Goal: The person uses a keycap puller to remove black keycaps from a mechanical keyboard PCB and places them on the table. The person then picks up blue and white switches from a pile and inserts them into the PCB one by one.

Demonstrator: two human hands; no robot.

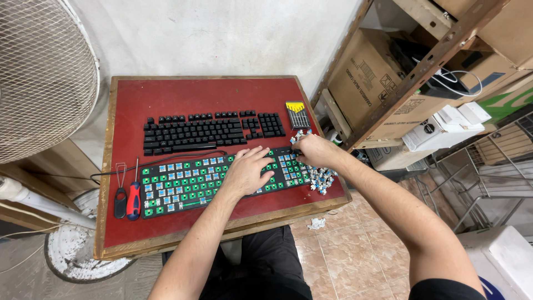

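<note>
**Two hands on the bare green keyboard**

Red cloth covers the small wooden table (119, 166) in front of me, and a pale wall stands behind it. On the red top lies a long green keyboard board with blue switches and no caps (183, 183). That is the thing I am working on, and it sits near my edge of the table. My left hand (247, 169) lies flat on it, fingers spread apart, holding nothing. My right hand (312, 151) is at the right end of the board, fingers curled together. I cannot tell if it pinches something. Just beside that hand is a heap of loose blue and white switches (322, 179).

Behind the board lie rows of black key caps set out like a keyboard (211, 132). Next to them is a small box of tiny screwdrivers with a yellow top (297, 114). At the left lie a red-handled screwdriver (134, 197) and a black wire puller (120, 194). A big white fan (44, 72) stands to my left.
</note>
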